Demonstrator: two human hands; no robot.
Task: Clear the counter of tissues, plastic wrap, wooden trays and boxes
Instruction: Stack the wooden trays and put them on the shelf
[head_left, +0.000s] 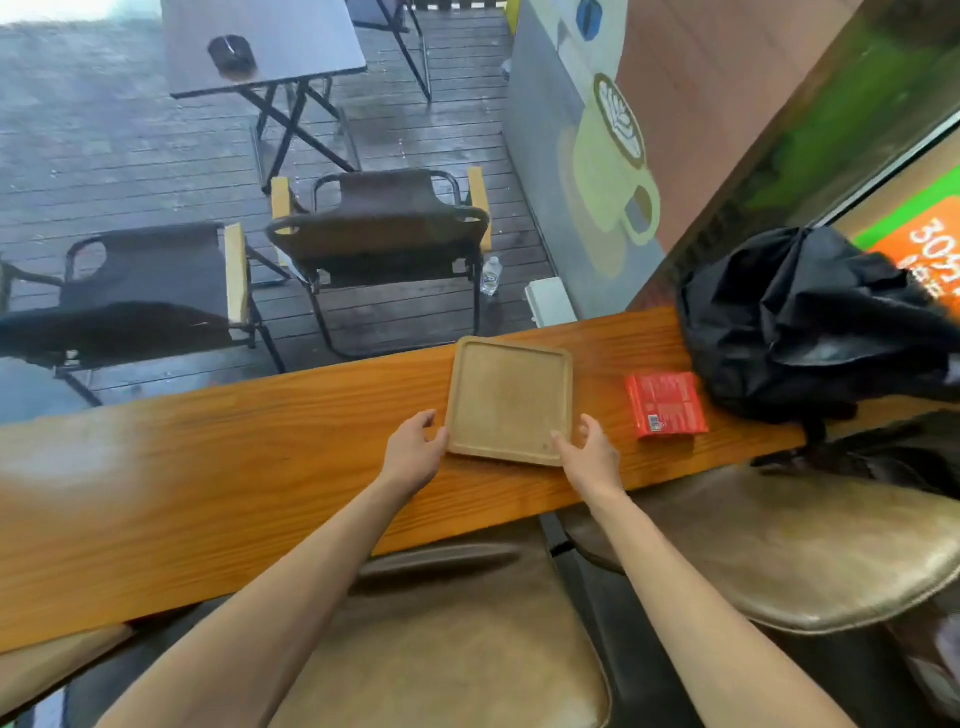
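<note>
A pale wooden tray (509, 397) lies flat on the orange-brown wooden counter (208, 467), nothing in it. My left hand (415, 449) grips the tray's near left corner, thumb against the rim. At the near right corner my right hand (589, 452) holds the rim with its fingers curled around it. A red box (666, 404) with a barcode label lies on the counter to the right of the tray, apart from both hands.
A crumpled black bag (810, 317) sits on the counter's right end, just beyond the red box. Brown padded stools (810, 551) stand on the near side of the counter. Beyond it are folding chairs (384, 234), a table (260, 47) and a water bottle (491, 275) on decking.
</note>
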